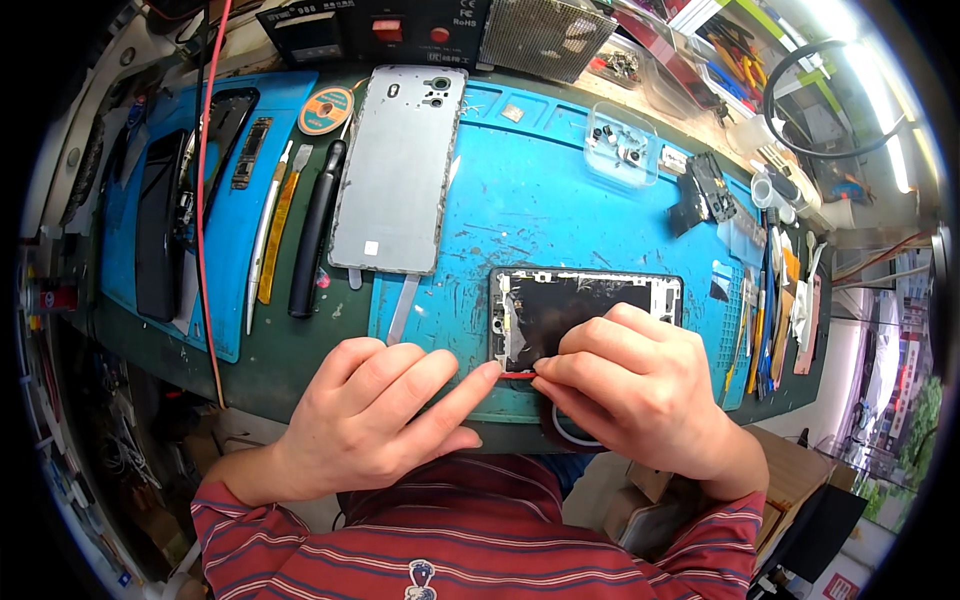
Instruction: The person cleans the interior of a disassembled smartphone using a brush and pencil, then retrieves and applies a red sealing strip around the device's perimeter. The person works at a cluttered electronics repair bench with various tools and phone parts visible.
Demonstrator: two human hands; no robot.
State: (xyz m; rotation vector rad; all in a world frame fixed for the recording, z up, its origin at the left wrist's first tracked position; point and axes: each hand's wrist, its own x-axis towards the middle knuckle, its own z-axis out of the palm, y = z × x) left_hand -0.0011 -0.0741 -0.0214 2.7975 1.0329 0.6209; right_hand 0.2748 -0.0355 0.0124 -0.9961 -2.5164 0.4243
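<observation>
An opened phone frame (510, 318), with a dark middle and torn-looking film inside, lies on the blue mat in front of me. Along its near edge runs a thin red strip (517, 376), which looks like tape. My right hand (640, 385) rests over the frame's near right part, its thumb and fingers pinched at the strip's right end. The index finger of my left hand (385, 410) reaches to the strip's left end at the frame's corner. Its other fingers are loosely curled, thumb apart, with nothing seen in them. The right hand hides part of the frame.
Left of the frame lies a grey phone back cover (395, 170), beside a black-handled tool (318, 230) and a solder spool (325, 110). A clear parts box (622, 145) and black module (703, 190) stand at the far right. Several slim tools (770, 310) line the right edge.
</observation>
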